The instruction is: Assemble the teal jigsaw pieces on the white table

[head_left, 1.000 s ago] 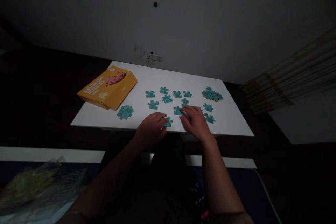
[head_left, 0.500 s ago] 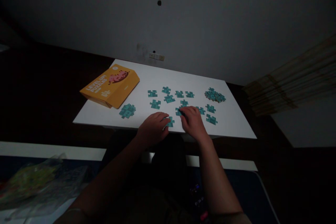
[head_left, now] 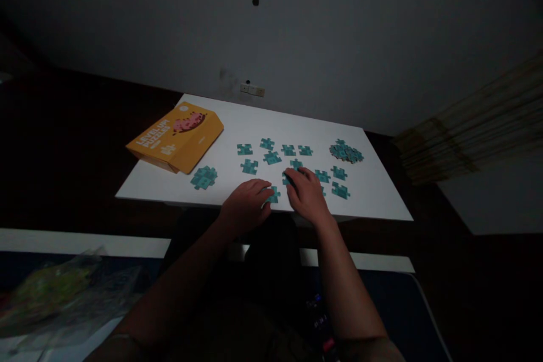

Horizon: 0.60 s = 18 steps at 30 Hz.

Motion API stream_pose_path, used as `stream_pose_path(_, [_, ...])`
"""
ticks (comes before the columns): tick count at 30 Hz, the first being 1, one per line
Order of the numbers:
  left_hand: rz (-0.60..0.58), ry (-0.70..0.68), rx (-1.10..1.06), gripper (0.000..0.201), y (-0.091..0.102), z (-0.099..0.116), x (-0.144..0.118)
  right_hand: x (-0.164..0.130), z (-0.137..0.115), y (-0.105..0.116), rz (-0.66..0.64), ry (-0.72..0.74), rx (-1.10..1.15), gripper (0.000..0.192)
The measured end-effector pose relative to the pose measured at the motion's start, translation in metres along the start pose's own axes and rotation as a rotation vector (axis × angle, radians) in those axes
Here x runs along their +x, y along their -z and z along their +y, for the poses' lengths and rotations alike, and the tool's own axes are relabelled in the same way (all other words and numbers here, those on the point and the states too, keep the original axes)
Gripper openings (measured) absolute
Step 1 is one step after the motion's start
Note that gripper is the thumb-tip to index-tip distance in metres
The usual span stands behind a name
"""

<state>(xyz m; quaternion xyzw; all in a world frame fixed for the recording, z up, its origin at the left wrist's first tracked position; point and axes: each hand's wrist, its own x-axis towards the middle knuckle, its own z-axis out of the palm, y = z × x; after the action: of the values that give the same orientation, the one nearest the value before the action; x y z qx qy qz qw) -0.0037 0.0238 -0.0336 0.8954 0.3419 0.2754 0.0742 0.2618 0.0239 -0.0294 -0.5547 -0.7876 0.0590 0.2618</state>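
Note:
My left hand [head_left: 247, 205] rests at the near edge of the white table [head_left: 237, 119], its fingers closed on a teal jigsaw puzzle piece [head_left: 274, 195]. Just to the right, my right hand [head_left: 309, 194] has its fingertips on another teal puzzle piece [head_left: 285, 180], mostly covered by the fingers. Several loose pieces lie flat beyond both hands, one of them a puzzle piece [head_left: 272, 158] near the middle. Right of my right hand lies a puzzle piece [head_left: 340, 190]. Part of another piece shows beside that hand.
A yellow puzzle box [head_left: 178, 136] lies at the table's left. Near it is a small pile of teal pieces [head_left: 204, 177]; a larger heap of pieces [head_left: 346, 151] sits at the right. A clear plastic bag [head_left: 63, 294] and a lit phone [head_left: 320, 322] are below the table edge.
My right hand has shifted slightly left with its fingertips on the piece, uncovering part of a piece to its right. My left hand stays on its piece. The view has tilted slightly.

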Motion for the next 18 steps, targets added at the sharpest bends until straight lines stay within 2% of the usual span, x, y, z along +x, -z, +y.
stream_pose_path(7, [-0.001, -0.002, -0.003, 0.032, -0.001, -0.001, -0.001, -0.004, 0.0, 0.002, 0.027, 0.05, -0.001, 0.034])
stream_pose_path(14, [-0.007, 0.005, -0.012, 0.032, -0.002, -0.002, -0.002, -0.008, 0.0, 0.013, 0.005, 0.052, 0.142, 0.042])
stream_pose_path(18, [-0.026, 0.023, -0.014, 0.032, -0.001, -0.001, -0.002, -0.011, -0.001, 0.018, -0.026, 0.082, 0.193, 0.039])
